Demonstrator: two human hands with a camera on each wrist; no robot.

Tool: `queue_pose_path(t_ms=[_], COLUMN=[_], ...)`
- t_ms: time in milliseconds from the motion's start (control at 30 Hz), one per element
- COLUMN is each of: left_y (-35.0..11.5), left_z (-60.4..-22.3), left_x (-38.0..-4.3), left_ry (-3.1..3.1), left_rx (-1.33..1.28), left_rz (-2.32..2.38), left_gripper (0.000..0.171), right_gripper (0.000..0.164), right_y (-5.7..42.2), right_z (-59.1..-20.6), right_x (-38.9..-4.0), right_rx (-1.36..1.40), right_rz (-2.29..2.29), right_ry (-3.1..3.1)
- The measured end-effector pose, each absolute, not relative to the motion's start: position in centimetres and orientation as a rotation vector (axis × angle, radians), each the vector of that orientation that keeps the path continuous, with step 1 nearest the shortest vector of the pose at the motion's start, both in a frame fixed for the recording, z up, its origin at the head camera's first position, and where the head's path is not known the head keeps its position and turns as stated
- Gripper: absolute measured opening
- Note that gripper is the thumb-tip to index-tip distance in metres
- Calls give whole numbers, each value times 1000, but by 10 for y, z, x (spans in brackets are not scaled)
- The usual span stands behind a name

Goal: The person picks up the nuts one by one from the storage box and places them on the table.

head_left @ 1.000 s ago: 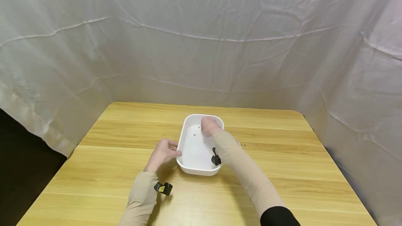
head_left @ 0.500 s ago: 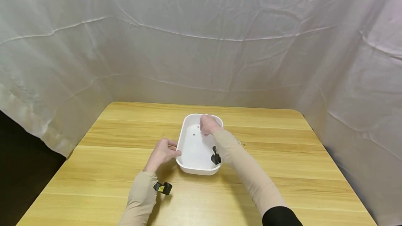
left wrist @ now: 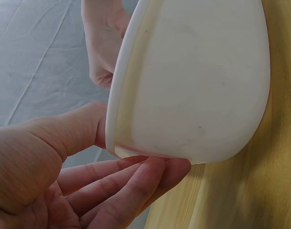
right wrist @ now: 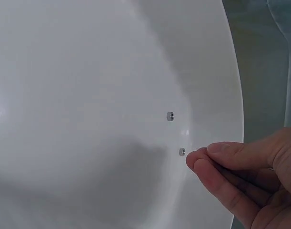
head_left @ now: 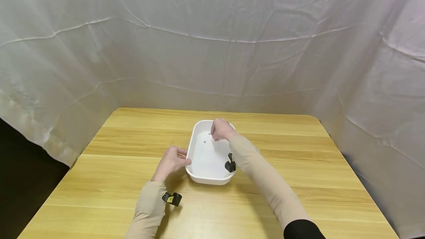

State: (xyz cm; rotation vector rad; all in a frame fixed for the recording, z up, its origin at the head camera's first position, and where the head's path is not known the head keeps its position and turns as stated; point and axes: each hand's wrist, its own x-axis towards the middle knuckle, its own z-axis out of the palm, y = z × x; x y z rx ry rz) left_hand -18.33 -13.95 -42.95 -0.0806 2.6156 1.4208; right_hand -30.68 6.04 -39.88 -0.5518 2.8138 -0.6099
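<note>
A white oblong tray sits on the wooden table. My left hand grips its left rim, the thumb at the inner side and the fingers beneath the outer wall, as the left wrist view shows. Over the tray's far end, my right hand has thumb and fingertips brought together; nothing is visible between them. Two small metal nuts lie on the tray floor in the right wrist view: one nut farther from the fingers, the other nut just beside the fingertips.
Small shiny pieces lie on the table to the right of the tray, partly hidden by the right sleeve. The wooden table extends around the tray. A pale curtain hangs behind it. A black wrist camera sits beside the left sleeve.
My right hand has risen slightly from the tray floor, and its forearm has shifted a little right. The left hand keeps its hold on the rim. Both visible nuts stay put.
</note>
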Motion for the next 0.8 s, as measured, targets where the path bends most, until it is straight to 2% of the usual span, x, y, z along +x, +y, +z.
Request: queue_pose_path(t_ms=[800], left_y=[-140], left_z=[-429], left_x=[-182], left_ry=[2603], left_rx=[-83], left_rz=[1441], left_gripper=[36], right_gripper=[22], right_y=[92], right_z=[-376], right_x=[-299], right_rx=[-608], right_rz=[-1022], right_ry=[2577])
